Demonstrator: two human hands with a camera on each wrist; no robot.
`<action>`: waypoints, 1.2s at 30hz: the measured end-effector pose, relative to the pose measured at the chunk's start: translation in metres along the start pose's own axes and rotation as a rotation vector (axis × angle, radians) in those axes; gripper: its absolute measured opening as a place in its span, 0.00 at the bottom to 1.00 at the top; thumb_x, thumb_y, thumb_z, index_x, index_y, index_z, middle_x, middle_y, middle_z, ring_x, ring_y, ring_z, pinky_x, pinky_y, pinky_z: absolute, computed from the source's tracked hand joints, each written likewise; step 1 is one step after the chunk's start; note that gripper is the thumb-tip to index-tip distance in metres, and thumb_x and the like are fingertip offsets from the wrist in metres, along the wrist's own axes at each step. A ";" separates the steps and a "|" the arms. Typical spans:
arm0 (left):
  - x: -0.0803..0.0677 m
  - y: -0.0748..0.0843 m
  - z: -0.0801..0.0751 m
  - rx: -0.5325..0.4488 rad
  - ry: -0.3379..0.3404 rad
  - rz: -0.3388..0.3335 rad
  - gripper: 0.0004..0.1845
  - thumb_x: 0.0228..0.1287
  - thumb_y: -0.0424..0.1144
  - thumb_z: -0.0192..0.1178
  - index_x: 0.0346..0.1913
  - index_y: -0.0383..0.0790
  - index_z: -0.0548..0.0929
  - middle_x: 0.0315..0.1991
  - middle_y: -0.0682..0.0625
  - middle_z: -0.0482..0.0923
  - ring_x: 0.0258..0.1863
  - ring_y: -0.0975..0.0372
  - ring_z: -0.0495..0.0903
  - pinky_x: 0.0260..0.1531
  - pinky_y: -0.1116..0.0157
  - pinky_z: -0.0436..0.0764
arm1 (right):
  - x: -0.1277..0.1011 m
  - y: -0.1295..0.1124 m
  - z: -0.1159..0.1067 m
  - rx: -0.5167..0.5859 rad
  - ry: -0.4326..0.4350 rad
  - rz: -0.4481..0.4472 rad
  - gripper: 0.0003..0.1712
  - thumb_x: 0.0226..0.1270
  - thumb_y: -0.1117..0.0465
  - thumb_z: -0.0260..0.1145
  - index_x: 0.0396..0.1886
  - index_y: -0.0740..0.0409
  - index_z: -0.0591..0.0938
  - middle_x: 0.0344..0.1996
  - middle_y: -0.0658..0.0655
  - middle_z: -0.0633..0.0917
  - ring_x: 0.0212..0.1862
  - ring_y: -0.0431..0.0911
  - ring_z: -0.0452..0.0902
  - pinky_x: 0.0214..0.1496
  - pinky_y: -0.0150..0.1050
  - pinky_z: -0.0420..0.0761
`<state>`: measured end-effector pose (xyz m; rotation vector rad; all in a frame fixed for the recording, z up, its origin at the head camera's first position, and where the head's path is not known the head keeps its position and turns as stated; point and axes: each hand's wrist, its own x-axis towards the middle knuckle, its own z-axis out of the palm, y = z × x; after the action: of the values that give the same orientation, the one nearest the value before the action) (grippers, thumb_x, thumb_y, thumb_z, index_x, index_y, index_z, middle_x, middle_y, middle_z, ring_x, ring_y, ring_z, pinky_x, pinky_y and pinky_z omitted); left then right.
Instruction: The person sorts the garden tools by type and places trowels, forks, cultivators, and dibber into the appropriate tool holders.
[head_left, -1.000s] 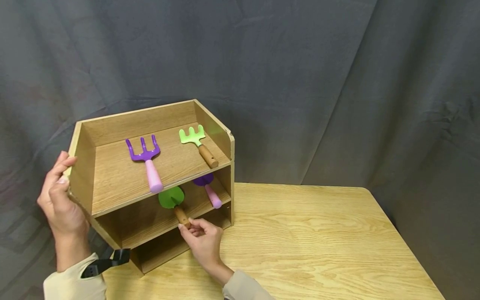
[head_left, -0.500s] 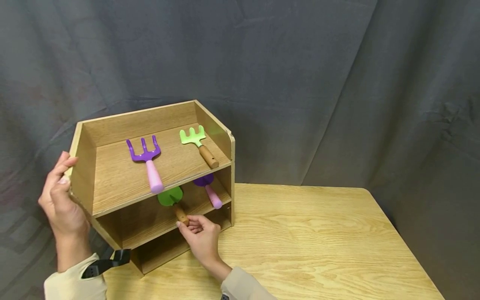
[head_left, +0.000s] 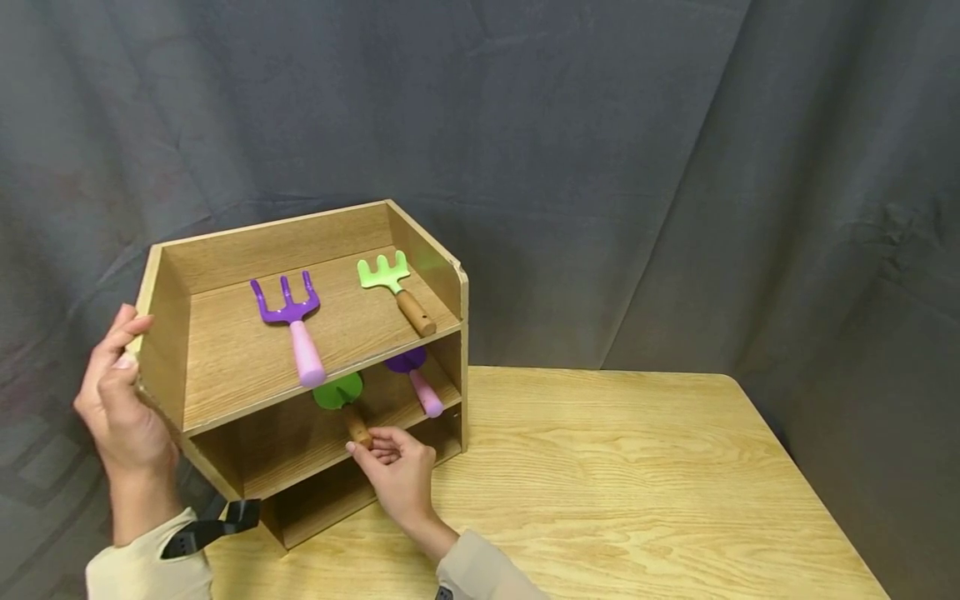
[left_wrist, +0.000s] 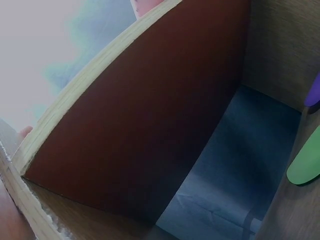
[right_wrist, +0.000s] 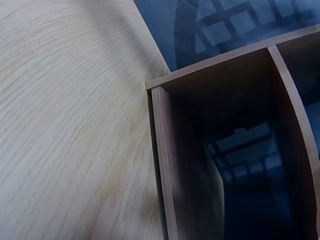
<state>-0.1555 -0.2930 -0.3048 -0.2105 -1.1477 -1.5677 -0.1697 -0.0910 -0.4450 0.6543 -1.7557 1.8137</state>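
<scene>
In the head view my left hand [head_left: 123, 400] grips the left side panel of a wooden shelf unit [head_left: 225, 358], fingers over its edge. My right hand [head_left: 401, 475] pinches the wooden handle end of a green trowel [head_left: 337, 392] at the front of the middle shelf. Part of its blade is hidden under the top board. To its right on that shelf lies a purple trowel [head_left: 425, 393] with a pink handle. Up on the top board rest a purple hand fork [head_left: 300, 333] with pink handle and a light green hand fork [head_left: 401, 292] with wooden handle.
The unit stands at the left of a light wooden table [head_left: 637, 475]. A dark grey curtain [head_left: 570, 183] hangs behind. The unit's bottom compartment [right_wrist: 195, 135] shows in the right wrist view, with the tabletop [right_wrist: 75, 130] beside it.
My right hand has shifted slightly left and up, and the green trowel has moved a little left with it. The left hand keeps its grip on the panel.
</scene>
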 end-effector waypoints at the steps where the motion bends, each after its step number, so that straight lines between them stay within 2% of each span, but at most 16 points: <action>1: 0.000 0.000 0.000 -0.005 0.000 0.000 0.23 0.57 0.28 0.40 0.46 0.15 0.79 0.59 0.33 0.73 0.63 0.47 0.67 0.59 0.64 0.62 | 0.001 -0.004 -0.001 -0.001 -0.001 0.003 0.09 0.50 0.74 0.75 0.31 0.72 0.83 0.22 0.60 0.85 0.24 0.41 0.82 0.25 0.32 0.80; 6: 0.001 -0.002 -0.002 -0.015 -0.004 0.010 0.23 0.57 0.28 0.39 0.47 0.14 0.78 0.59 0.33 0.74 0.63 0.47 0.66 0.57 0.64 0.65 | 0.004 -0.013 -0.004 -0.005 -0.013 0.018 0.09 0.50 0.74 0.74 0.31 0.72 0.83 0.22 0.60 0.85 0.24 0.42 0.82 0.25 0.32 0.80; 13: 0.001 -0.004 -0.002 -0.005 -0.011 0.009 0.23 0.56 0.28 0.40 0.47 0.15 0.78 0.59 0.33 0.73 0.63 0.46 0.66 0.59 0.63 0.62 | 0.005 -0.015 -0.010 0.003 -0.022 0.058 0.09 0.50 0.74 0.74 0.31 0.72 0.83 0.23 0.61 0.85 0.25 0.42 0.82 0.25 0.34 0.81; 20: 0.003 0.006 0.000 -0.003 0.017 -0.090 0.22 0.54 0.26 0.40 0.45 0.19 0.81 0.59 0.35 0.73 0.64 0.49 0.66 0.60 0.67 0.60 | 0.007 -0.020 -0.023 0.033 -0.044 0.127 0.09 0.52 0.73 0.74 0.32 0.73 0.83 0.24 0.61 0.86 0.26 0.44 0.83 0.26 0.41 0.82; 22: 0.003 0.007 -0.001 -0.010 0.010 -0.075 0.22 0.55 0.25 0.40 0.46 0.18 0.80 0.59 0.35 0.74 0.64 0.49 0.66 0.60 0.67 0.61 | 0.007 -0.022 -0.027 0.053 -0.054 0.160 0.09 0.52 0.72 0.73 0.32 0.73 0.83 0.25 0.61 0.86 0.26 0.44 0.83 0.27 0.43 0.82; 23: 0.002 0.008 -0.002 -0.016 0.013 -0.089 0.22 0.56 0.25 0.40 0.47 0.18 0.81 0.59 0.36 0.74 0.64 0.50 0.66 0.60 0.68 0.62 | 0.007 -0.023 -0.029 0.057 -0.056 0.171 0.08 0.53 0.72 0.73 0.32 0.73 0.83 0.25 0.61 0.86 0.26 0.45 0.83 0.27 0.43 0.82; 29: 0.000 0.013 -0.003 -0.123 0.064 -0.180 0.20 0.61 0.25 0.44 0.52 0.20 0.79 0.58 0.38 0.76 0.66 0.53 0.65 0.60 0.71 0.62 | 0.010 -0.029 -0.047 0.103 -0.062 0.248 0.07 0.55 0.71 0.72 0.33 0.72 0.83 0.27 0.62 0.86 0.29 0.47 0.84 0.31 0.40 0.82; 33: -0.003 0.015 0.000 -0.124 0.087 -0.187 0.19 0.63 0.26 0.46 0.54 0.20 0.78 0.60 0.38 0.74 0.66 0.53 0.64 0.60 0.70 0.63 | 0.014 -0.035 -0.063 0.110 -0.067 0.263 0.08 0.57 0.70 0.71 0.34 0.72 0.83 0.28 0.61 0.86 0.30 0.47 0.84 0.32 0.38 0.82; 36: -0.006 0.017 0.002 -0.135 0.097 -0.185 0.20 0.63 0.27 0.46 0.54 0.19 0.78 0.60 0.37 0.74 0.66 0.53 0.65 0.60 0.70 0.63 | 0.015 -0.035 -0.077 0.139 -0.072 0.269 0.06 0.59 0.72 0.69 0.34 0.74 0.83 0.28 0.64 0.86 0.29 0.50 0.85 0.33 0.41 0.82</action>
<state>-0.1400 -0.2861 -0.2988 -0.1182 -1.0096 -1.8017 -0.1561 -0.0130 -0.4119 0.5655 -1.8501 2.1327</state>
